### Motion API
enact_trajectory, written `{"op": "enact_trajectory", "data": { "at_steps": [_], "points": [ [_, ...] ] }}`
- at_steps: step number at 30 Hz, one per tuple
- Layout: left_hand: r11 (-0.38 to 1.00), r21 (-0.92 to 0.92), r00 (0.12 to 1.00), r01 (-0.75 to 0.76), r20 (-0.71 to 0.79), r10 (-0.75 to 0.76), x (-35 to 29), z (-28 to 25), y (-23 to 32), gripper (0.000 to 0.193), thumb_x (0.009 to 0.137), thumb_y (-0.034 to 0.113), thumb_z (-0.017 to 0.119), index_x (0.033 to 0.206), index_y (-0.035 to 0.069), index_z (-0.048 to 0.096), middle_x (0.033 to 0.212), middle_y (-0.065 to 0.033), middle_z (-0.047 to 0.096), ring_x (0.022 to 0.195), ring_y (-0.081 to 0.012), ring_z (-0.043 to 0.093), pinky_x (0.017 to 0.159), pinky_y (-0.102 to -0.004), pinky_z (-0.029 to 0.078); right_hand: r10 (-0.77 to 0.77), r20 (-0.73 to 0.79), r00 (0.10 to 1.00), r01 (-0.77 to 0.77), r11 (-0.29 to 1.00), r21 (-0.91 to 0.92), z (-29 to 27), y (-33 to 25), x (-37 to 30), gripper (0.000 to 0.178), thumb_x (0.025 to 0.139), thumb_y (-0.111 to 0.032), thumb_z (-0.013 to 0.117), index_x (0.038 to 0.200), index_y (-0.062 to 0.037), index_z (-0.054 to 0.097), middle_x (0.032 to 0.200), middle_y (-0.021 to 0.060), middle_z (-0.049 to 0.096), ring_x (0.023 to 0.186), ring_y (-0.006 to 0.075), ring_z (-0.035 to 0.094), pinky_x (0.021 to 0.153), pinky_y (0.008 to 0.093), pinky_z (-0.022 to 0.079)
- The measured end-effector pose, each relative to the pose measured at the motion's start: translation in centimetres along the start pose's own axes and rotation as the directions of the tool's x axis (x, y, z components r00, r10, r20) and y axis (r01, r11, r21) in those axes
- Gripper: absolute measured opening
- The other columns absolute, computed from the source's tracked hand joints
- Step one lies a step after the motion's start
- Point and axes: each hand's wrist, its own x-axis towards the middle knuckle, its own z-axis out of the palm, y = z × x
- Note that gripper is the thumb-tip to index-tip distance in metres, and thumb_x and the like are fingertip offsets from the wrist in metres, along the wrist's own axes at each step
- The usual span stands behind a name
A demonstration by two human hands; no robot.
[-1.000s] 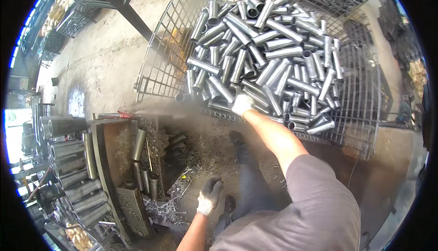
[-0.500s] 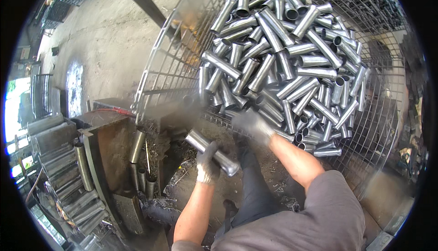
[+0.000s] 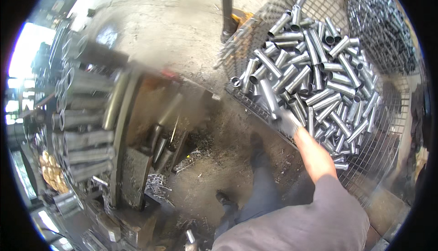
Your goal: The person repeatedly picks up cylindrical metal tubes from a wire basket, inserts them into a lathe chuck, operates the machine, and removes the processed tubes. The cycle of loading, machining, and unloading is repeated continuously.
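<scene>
The right hand (image 3: pixel 289 122), in a pale glove, is at the near edge of a wire mesh basket (image 3: pixel 393 143), at the end of the outstretched right arm. The lower end of a shiny steel tube (image 3: pixel 268 96) meets it; blur hides the fingers, so I cannot tell whether they are clamped on the tube or apart. This tube slants at the near side of a heap of similar tubes (image 3: pixel 338 88), many with flared ends, lying in all directions inside the basket.

The left hand (image 3: pixel 190 247) barely shows at the lower edge, beside the bright end of another tube (image 3: pixel 190 236); how its fingers stand cannot be told.

On the person's left, larger metal pipes (image 3: pixel 86 118) lie stacked beside a rusty metal frame (image 3: pixel 148 98), with a brass-toned pipe (image 3: pixel 116 101) leaning along it. Metal shavings (image 3: pixel 157 186) lie near its foot. Beyond the basket's far right corner is a heap of small dark metal parts (image 3: pixel 379 25).
</scene>
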Motion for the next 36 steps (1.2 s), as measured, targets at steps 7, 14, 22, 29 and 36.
{"op": "enact_trajectory", "data": {
  "at_steps": [7, 14, 22, 29, 36],
  "points": [
    [0.701, -0.668, 0.912, 0.249, -0.081, -0.402, 3.2, 8.8, -21.1, 0.061, 0.091, 0.040, 0.078, 0.136, 0.002, 0.063, 0.096, -0.0151, 0.073, 0.085, -0.0329, 0.070, 0.075, -0.0464, 0.055, -0.098, 0.290, 0.952, 0.252, 0.787, -0.563, 24.7, 10.8, -26.4, 0.035, 0.083, -0.014, 0.083, 0.114, -0.0020, 0.071, 0.099, 0.0076, 0.075, 0.086, 0.0168, 0.073, 0.082, 0.0353, 0.061],
    [-0.200, -0.943, 0.897, -0.266, -0.166, -0.410, 8.5, 2.9, -28.0, 0.060, 0.077, 0.013, 0.084, 0.133, 0.005, 0.064, 0.111, -0.0050, 0.067, 0.099, -0.0215, 0.064, 0.090, -0.0404, 0.054, 0.406, 0.647, 0.645, 0.539, 0.358, -0.762, 48.1, 28.9, -41.5, 0.044, 0.077, -0.014, 0.092, 0.116, -0.0063, 0.073, 0.104, 0.0027, 0.076, 0.096, 0.0142, 0.072, 0.089, 0.0344, 0.061],
    [-0.232, -0.493, 0.545, -0.838, -0.750, -0.375, -1.2, -26.8, -31.5, 0.043, 0.077, -0.003, 0.078, 0.118, 0.004, 0.067, 0.108, -0.0079, 0.074, 0.092, -0.0199, 0.073, 0.086, -0.0353, 0.062, 0.421, 0.860, 0.289, 0.935, 0.068, -0.348, 64.2, 48.8, -49.5, 0.049, 0.082, -0.023, 0.087, 0.123, -0.0054, 0.068, 0.109, 0.0175, 0.077, 0.100, 0.0307, 0.078, 0.089, 0.0408, 0.061],
    [0.026, -0.513, 0.501, -0.858, -0.846, -0.183, 2.3, -35.3, -31.7, 0.043, 0.076, 0.007, 0.086, 0.115, 0.000, 0.070, 0.106, -0.0125, 0.078, 0.095, -0.0209, 0.076, 0.092, -0.0389, 0.063, 0.269, 0.954, 0.135, 0.981, 0.098, -0.167, 67.0, 56.9, -46.0, 0.062, 0.079, -0.032, 0.094, 0.130, -0.0090, 0.066, 0.110, 0.0168, 0.078, 0.098, 0.0352, 0.078, 0.083, 0.0431, 0.064],
    [0.236, -0.544, 0.574, -0.806, -0.814, 0.084, 9.4, -35.0, -28.7, 0.051, 0.078, 0.021, 0.091, 0.121, 0.007, 0.068, 0.111, -0.0151, 0.077, 0.101, -0.0279, 0.074, 0.092, -0.0386, 0.060, 0.679, 0.728, 0.094, 0.956, -0.265, 0.124, 75.7, 45.3, -51.1, 0.033, 0.083, -0.020, 0.088, 0.113, -0.0078, 0.081, 0.100, 0.0139, 0.081, 0.087, 0.0304, 0.081, 0.079, 0.0398, 0.066]
  ]
}}
